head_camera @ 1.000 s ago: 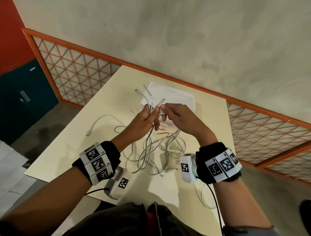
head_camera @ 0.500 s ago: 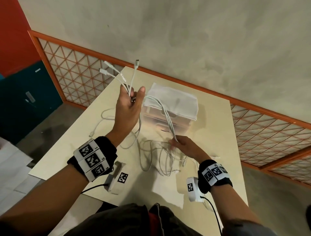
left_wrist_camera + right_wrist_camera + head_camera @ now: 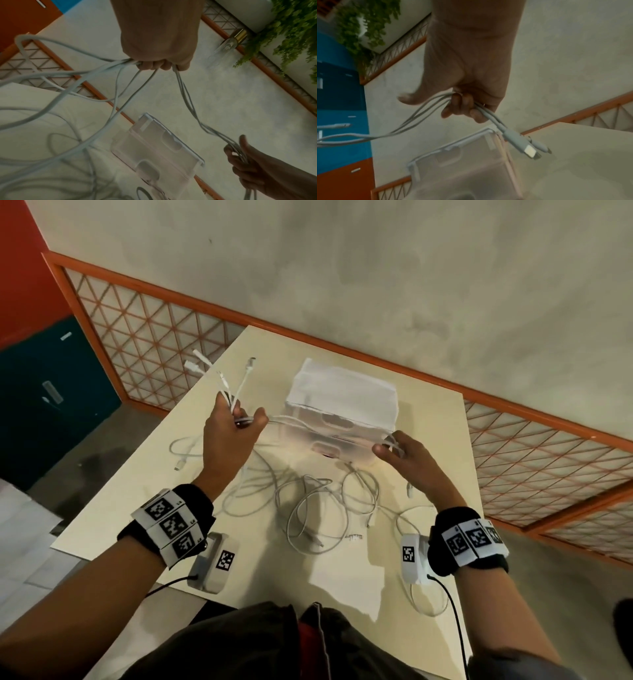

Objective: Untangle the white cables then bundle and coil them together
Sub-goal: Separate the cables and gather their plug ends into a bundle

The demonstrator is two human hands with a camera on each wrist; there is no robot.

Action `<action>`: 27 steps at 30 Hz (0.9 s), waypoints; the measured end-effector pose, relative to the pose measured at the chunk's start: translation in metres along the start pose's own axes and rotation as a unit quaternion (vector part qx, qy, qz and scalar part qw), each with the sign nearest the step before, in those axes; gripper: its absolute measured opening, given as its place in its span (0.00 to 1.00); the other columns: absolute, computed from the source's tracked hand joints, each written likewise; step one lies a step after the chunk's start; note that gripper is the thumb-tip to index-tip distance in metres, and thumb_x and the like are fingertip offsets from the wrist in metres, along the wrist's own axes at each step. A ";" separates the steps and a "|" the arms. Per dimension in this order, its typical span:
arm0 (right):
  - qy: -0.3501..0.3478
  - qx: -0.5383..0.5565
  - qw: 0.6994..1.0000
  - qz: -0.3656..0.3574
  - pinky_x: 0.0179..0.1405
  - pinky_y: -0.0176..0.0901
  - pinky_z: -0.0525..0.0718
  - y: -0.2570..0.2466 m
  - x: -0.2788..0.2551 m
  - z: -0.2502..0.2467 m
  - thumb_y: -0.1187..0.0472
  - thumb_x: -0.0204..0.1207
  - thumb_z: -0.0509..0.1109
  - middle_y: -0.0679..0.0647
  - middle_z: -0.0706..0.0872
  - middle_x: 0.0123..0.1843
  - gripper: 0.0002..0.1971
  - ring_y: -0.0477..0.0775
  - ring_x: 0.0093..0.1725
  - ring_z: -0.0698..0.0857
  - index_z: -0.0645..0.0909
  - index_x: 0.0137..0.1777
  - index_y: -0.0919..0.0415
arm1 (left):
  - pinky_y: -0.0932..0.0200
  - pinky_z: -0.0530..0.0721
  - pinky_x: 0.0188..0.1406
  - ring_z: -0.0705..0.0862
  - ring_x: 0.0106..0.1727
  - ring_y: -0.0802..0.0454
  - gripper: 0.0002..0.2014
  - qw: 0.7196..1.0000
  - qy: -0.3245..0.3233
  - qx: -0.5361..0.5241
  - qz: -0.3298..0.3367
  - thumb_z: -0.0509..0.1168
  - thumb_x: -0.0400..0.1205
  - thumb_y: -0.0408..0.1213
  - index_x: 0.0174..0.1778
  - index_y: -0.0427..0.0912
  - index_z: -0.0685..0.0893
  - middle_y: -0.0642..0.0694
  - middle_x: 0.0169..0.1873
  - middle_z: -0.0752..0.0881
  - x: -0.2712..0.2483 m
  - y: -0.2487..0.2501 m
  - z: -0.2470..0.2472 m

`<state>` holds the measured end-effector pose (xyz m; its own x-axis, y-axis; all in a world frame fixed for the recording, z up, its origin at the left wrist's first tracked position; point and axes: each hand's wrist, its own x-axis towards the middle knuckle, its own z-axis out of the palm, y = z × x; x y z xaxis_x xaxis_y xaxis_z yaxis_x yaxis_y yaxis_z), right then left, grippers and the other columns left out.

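Setting: pale worktop (image 3: 144, 491) beside an orange lattice railing (image 3: 154, 337), grey wall behind.
Cables: white cables (image 3: 318, 508) lie mostly as loose crossed loops on the worktop; a raised run stretches between both hands, in front of a translucent box (image 3: 342, 409).
Left hand: left hand (image 3: 233, 436) grips a bunch of strands, fingers (image 3: 152, 65) curled round them; several plug ends (image 3: 219, 371) stick up above the fist.
Right hand: right hand (image 3: 407, 457) holds the same run farther along, fingers (image 3: 460, 105) wrapped round about three strands, connectors (image 3: 527, 147) hanging past them.
Step, as judged: combing the strands straight before coiling.
Doing it well: keep the left grip fixed, slide the right hand along loosely; stop and pick crossings apart, since pulling hard would likely tighten the loops below.
Beyond: wrist cameras, marker bands (image 3: 168, 525).
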<state>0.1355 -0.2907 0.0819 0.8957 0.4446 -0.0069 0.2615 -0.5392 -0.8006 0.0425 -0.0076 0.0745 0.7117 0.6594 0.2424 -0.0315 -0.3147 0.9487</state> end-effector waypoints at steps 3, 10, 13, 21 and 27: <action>-0.017 0.003 0.998 0.065 0.34 0.33 0.68 0.008 -0.021 0.006 0.31 0.77 0.53 0.43 0.72 0.22 0.35 0.42 0.26 0.70 0.82 0.32 0.63 | 0.58 0.72 0.35 0.74 0.24 0.62 0.17 0.999 -0.033 0.027 -0.009 0.69 0.68 0.39 0.32 0.49 0.63 0.54 0.26 0.70 -0.003 0.000 -0.002; -0.189 -0.076 0.962 0.181 0.62 0.46 0.77 0.048 -0.059 0.027 0.41 0.78 0.65 0.42 0.86 0.29 0.28 0.40 0.46 0.85 0.85 0.20 0.56 | 0.56 0.70 0.31 0.72 0.28 0.52 0.18 0.945 -0.255 0.201 0.047 0.72 0.69 0.39 0.33 0.47 0.65 0.53 0.26 0.73 -0.007 0.000 -0.012; -0.232 -0.103 0.947 0.196 0.49 0.39 0.76 0.049 -0.079 0.049 0.41 0.77 0.67 0.41 0.80 0.22 0.25 0.42 0.33 0.80 0.85 0.22 0.54 | 0.56 0.67 0.29 0.76 0.33 0.49 0.18 0.901 -0.327 0.278 0.067 0.73 0.69 0.43 0.34 0.47 0.65 0.55 0.27 0.75 -0.015 -0.006 -0.022; -0.252 -0.190 0.933 0.175 0.36 0.38 0.70 0.049 -0.090 0.105 0.51 0.72 0.76 0.44 0.75 0.27 0.18 0.47 0.33 0.77 0.73 0.25 0.51 | 0.55 0.73 0.42 0.82 0.59 0.40 0.22 0.824 -0.434 0.365 -0.003 0.72 0.73 0.46 0.53 0.38 0.70 0.39 0.56 0.84 -0.042 -0.033 -0.052; 0.033 -0.148 0.987 -0.054 0.39 0.41 0.76 0.007 -0.072 0.137 0.62 0.76 0.68 0.53 0.82 0.42 0.02 0.50 0.39 0.79 0.79 0.44 0.59 | 0.49 0.77 0.63 0.75 0.72 0.43 0.29 0.805 -0.465 0.358 -0.091 0.71 0.75 0.44 0.64 0.33 0.68 0.37 0.71 0.76 -0.044 -0.045 -0.060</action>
<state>0.0239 -0.2289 -0.0052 0.8754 0.4690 0.1167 0.4426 -0.6810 -0.5834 -0.0297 0.0185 0.0330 0.8872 0.0477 -0.4589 0.3076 -0.8025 0.5112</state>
